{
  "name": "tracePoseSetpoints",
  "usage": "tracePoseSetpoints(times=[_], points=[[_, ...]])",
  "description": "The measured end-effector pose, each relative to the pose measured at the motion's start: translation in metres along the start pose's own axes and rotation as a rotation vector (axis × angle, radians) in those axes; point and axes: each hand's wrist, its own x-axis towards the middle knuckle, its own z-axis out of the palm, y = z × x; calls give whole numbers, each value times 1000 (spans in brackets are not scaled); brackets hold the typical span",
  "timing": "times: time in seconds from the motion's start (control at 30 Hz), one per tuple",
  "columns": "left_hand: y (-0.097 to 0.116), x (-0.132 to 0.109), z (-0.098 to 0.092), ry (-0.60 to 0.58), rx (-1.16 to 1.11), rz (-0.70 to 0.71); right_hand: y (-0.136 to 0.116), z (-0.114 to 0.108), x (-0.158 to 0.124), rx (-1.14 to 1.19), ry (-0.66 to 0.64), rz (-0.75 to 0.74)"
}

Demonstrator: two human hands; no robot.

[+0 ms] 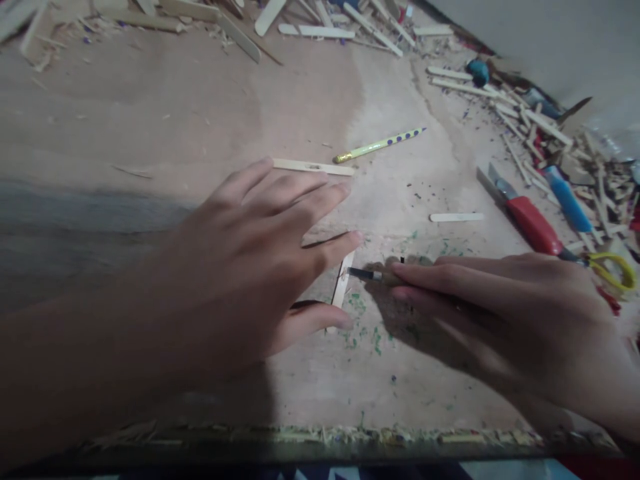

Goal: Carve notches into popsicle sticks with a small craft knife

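Observation:
My left hand (250, 267) lies flat on the wooden board (175, 113) with its fingers spread. Its index fingertip and thumb pin down a short craft stick (342, 287). My right hand (495, 313) grips a small carving knife (367, 274) like a pen. The dark blade tip touches the stick near its upper end, close to my left index fingertip. Most of the knife's handle is hidden under my right fingers.
Another craft stick (313, 167) and a yellow dotted pencil (380, 144) lie beyond my left hand. A small stick (456, 217), a red utility knife (525, 217), a blue tool (567, 200) and yellow-handled scissors (613, 270) sit right. Stick scraps litter the far edge and right side.

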Motion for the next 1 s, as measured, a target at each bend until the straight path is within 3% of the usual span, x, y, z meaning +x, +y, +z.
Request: tracePoseSetpoints(times=[0.5,0.83,1.0], points=[[-2,-1,2,-2,-45,-32,-2,-12,16,16,-36,-47],[3,2,-4,-20,-41,-63,-11,-14,4,71,-86,-26],[0,-1,3,2,-20,-29,4,-14,13,25,-64,-124]])
